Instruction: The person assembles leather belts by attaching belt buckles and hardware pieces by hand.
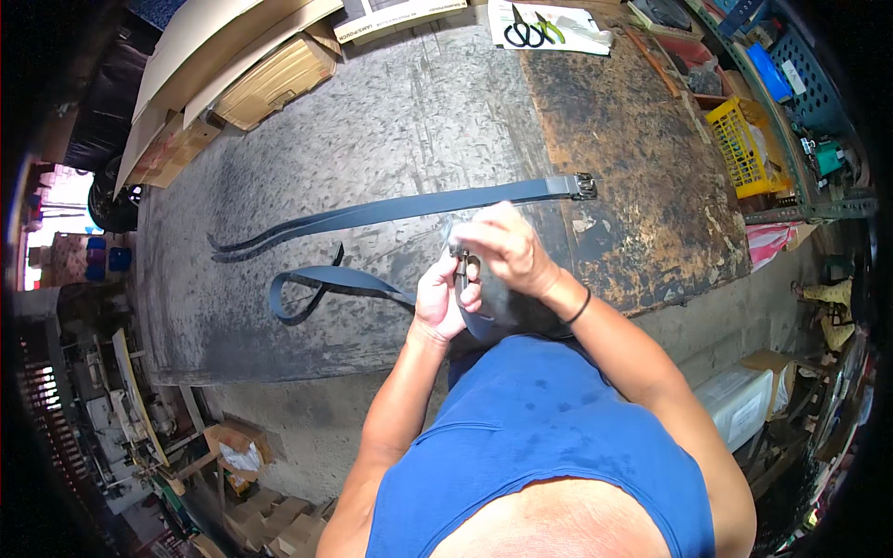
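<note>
My left hand (441, 299) is closed around the buckle end of a dark blue-grey belt (349, 277), close to my body at the table's front edge. The metal buckle (461, 265) shows between its fingers. To the left, the rest of this belt curls in a loop on the table. My right hand (510, 249) is above the buckle with its fingers bent together. A pale, see-through patch, perhaps plastic film, shows by its fingertips, too blurred to name. Beyond both hands, more dark blue-grey belt strap (409, 206) lies stretched out, with a dark metal buckle (584, 186) at its right end.
The worn table (391, 112) has a brown, scraped section on the right. Black-handled scissors (524, 33) and green-handled cutters (551, 31) rest on white paper at the far side. Cardboard boxes (279, 82) stand far left, a yellow basket (739, 144) at right.
</note>
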### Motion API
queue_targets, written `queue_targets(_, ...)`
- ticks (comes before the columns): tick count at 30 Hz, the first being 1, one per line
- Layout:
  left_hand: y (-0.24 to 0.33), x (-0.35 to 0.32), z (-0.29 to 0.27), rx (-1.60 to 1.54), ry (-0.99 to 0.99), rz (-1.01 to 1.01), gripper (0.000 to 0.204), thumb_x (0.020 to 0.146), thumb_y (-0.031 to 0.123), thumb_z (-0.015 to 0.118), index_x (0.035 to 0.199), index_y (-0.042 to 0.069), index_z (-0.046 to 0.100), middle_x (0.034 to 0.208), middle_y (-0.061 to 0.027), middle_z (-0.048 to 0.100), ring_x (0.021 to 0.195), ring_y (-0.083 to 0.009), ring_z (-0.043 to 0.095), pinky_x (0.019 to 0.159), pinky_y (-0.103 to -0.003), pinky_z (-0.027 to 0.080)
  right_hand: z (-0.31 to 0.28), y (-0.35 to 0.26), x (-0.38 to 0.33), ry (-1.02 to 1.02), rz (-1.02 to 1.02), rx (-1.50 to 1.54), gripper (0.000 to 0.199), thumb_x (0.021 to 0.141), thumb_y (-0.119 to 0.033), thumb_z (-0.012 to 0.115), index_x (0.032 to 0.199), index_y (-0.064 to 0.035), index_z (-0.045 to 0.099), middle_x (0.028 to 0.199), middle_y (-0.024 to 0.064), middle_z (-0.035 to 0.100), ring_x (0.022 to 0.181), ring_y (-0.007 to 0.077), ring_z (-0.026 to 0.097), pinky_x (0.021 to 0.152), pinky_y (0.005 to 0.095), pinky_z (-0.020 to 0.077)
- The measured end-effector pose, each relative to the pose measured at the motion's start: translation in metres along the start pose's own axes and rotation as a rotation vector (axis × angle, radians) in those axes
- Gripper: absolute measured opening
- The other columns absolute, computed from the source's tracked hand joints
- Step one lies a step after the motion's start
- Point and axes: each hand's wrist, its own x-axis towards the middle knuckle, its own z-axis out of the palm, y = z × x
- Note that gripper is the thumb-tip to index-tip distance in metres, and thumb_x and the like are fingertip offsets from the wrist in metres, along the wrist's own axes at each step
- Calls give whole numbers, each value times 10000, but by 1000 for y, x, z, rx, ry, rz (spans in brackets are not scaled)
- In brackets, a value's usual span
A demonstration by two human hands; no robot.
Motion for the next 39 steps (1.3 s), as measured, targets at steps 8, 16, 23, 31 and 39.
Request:
queue_targets(8,-9,8,33,885,406,158,381,962,171,607,1303,70,471,1005,-124,656,700,-176,668,597,-316,563,-46,32,-1,148,368,-52,190,858,-61,682,1045,-54,717,890,98,668,878,246,630,805,338,509)
queue_targets(16,-26,25,23,1521,468,197,337,944,164,609,1248,28,560,951,-120,697,713,-167,686,662,-307,558,-36,-4,-21,-143,55,-235,235,771,-83,699,1003,-118,692,909,67,648,909,279,609,817,385,484)
queue_targets(23,-35,22,26,1845,362,333,425,918,110,610,1340,103,560,790,-108,682,670,-194,667,672,-352,526,-62,66,-39,-165,178,-409,164,846,-85,680,1009,-75,701,878,87,618,842,297,583,775,392,477)
queue_targets(31,-40,22,17,1925,123,614,414,907,106,630,1315,86,566,968,-192,696,840,-362,698,730,-432,539,-50,12,-19,13,349,-61,202,882,-25,654,1080,-28,694,941,112,631,842,233,624,753,314,503)
queue_targets(39,-41,7,71,2053,64,396,442,884,226,674,1246,100,454,988,-202,664,848,-435,658,677,-536,521,-54,-3,-24,-3,331,-194,193,905,-36,635,1088,-45,697,971,118,631,885,249,623,792,341,509)
